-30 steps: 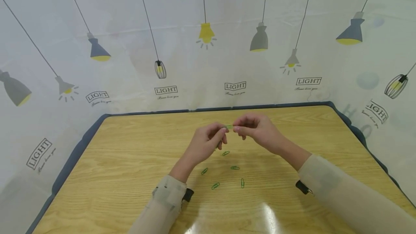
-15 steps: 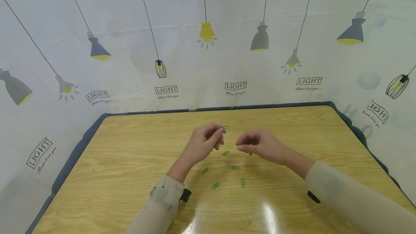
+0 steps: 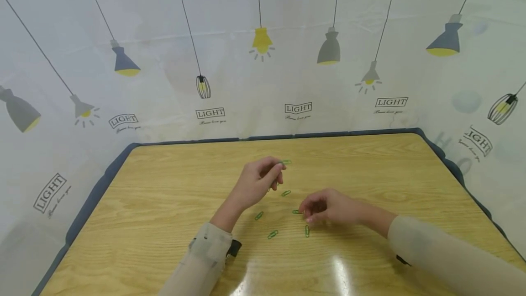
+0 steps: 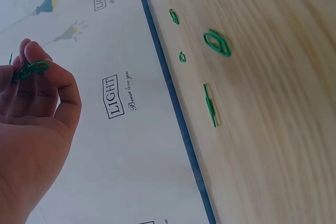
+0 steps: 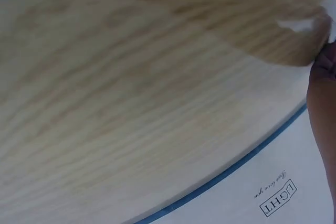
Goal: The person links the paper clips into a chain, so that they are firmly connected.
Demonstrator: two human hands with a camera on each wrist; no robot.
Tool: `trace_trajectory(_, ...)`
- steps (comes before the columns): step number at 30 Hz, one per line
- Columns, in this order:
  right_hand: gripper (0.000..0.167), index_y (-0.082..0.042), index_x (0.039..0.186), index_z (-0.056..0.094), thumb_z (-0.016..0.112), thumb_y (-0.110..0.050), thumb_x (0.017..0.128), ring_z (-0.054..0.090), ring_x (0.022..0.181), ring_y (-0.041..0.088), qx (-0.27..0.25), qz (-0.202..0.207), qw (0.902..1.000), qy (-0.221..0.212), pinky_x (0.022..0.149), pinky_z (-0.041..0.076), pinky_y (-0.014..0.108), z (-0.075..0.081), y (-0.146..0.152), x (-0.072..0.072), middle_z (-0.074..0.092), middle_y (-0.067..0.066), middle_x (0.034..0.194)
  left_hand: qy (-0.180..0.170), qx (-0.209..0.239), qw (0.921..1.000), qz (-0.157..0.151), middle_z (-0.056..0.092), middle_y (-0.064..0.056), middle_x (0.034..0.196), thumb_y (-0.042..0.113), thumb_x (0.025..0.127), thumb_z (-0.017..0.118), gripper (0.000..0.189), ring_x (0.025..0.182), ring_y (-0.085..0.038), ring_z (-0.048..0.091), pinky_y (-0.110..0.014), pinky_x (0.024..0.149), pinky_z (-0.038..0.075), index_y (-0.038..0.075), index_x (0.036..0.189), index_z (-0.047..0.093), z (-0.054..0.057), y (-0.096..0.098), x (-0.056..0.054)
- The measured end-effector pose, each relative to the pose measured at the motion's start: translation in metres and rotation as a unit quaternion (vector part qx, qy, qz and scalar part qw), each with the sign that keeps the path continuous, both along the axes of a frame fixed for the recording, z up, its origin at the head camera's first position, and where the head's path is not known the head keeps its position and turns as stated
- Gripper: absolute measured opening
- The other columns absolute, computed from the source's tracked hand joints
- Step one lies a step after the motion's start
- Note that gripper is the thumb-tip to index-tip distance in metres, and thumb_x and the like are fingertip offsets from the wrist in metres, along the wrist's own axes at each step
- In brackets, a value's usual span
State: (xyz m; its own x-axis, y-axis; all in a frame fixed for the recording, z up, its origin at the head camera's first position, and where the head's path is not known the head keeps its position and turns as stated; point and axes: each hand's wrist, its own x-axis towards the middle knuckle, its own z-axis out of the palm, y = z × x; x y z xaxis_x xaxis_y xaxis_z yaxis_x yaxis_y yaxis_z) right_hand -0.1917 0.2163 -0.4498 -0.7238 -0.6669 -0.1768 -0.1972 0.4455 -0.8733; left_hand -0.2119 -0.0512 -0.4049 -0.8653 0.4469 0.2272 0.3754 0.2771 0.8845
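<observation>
Between thumb and fingertips my left hand (image 3: 263, 177) pinches green paper clips. In the left wrist view these held paper clips (image 4: 32, 70) bunch together, and whether they are linked is hard to see. One paper clip (image 3: 286, 162) sticks out past the fingertips in the head view. My right hand (image 3: 328, 207) is low over the table, thumb and forefinger apart at the right end of a loose paper clip (image 3: 296, 212). Just below the thumb lies an upright paper clip (image 3: 307, 231). Only an edge of the right hand (image 5: 325, 77) shows in the right wrist view.
More loose green paper clips lie on the wooden table (image 3: 185, 186): a far paper clip (image 3: 286, 193), a left paper clip (image 3: 259, 216) and a near paper clip (image 3: 273, 235). A blue edge strip (image 3: 197, 141) borders the table, against a lamp-printed wall covering (image 3: 246, 86).
My right hand has let go of the paper clip at the left fingertips and come down toward the loose clips. The left hand has stayed nearly still, keeping its clips.
</observation>
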Motion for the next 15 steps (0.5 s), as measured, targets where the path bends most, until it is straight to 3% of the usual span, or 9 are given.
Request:
trace_trajectory(12, 0.020, -0.016, 0.112, 0.080, 0.084, -0.019, 0.093, 0.057, 0.085, 0.010, 0.025, 0.076, 0.9952, 0.056, 0.074, 0.049, 0.021, -0.0063, 0.0017, -0.0029, 0.069, 0.004, 0.106, -0.010, -0.007, 0.9999, -0.009, 0.071, -0.010, 0.090, 0.025, 0.114, 0.052, 0.025, 0.071, -0.016, 0.064, -0.051, 0.071, 0.059, 0.009, 0.118, 0.072, -0.0033, 0.0007, -0.0012)
trace_trajectory(15, 0.016, -0.016, 0.106, 0.082, 0.086, -0.018, 0.091, 0.055, 0.084, 0.008, 0.021, 0.085, 0.9934, 0.074, 0.073, 0.049, 0.020, -0.0101, 0.0011, -0.0034, 0.068, 0.002, 0.105, -0.009, -0.009, 0.9998, -0.011, 0.071, -0.009, 0.089, 0.025, 0.114, 0.052, 0.025, 0.071, -0.016, 0.064, -0.040, 0.068, 0.059, 0.010, 0.118, 0.072, -0.0040, 0.0002, -0.0010)
